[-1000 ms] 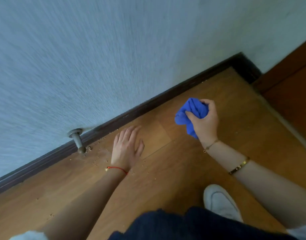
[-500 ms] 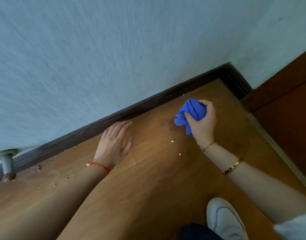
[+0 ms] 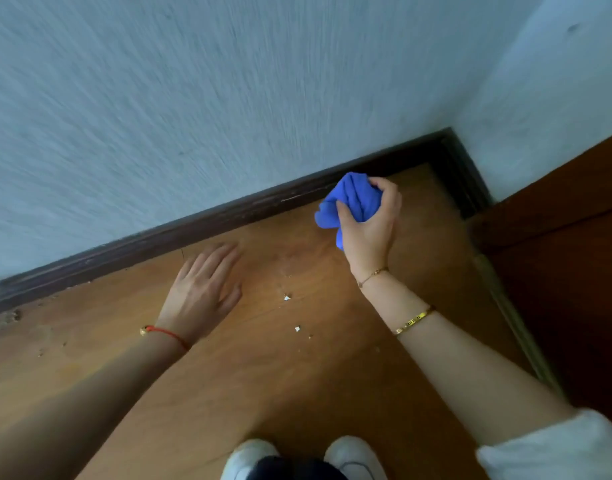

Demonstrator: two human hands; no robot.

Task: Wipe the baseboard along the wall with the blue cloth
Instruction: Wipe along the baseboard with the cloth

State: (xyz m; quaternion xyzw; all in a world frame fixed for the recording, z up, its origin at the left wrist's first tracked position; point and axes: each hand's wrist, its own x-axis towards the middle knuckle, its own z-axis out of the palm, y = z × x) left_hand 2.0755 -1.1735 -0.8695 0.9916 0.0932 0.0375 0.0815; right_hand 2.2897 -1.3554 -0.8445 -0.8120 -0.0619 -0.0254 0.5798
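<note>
A dark brown baseboard (image 3: 193,226) runs along the foot of the pale wall, from the lower left up to the corner at the right. My right hand (image 3: 370,223) grips the bunched blue cloth (image 3: 349,199), whose top reaches the baseboard's lower edge near the corner. My left hand (image 3: 204,289) lies flat on the wooden floor with fingers spread, a short way in front of the baseboard. It holds nothing.
Small white crumbs (image 3: 287,298) and dust specks lie on the wooden floor (image 3: 263,375) between my hands and near the baseboard at the left. A dark wooden door or panel (image 3: 567,271) stands at the right with a threshold strip. My white shoes (image 3: 353,455) show at the bottom.
The view has shifted right along the wall and the metal door stop has left the frame. My right hand with the cloth has moved up to the baseboard. My left hand slid right along the floor.
</note>
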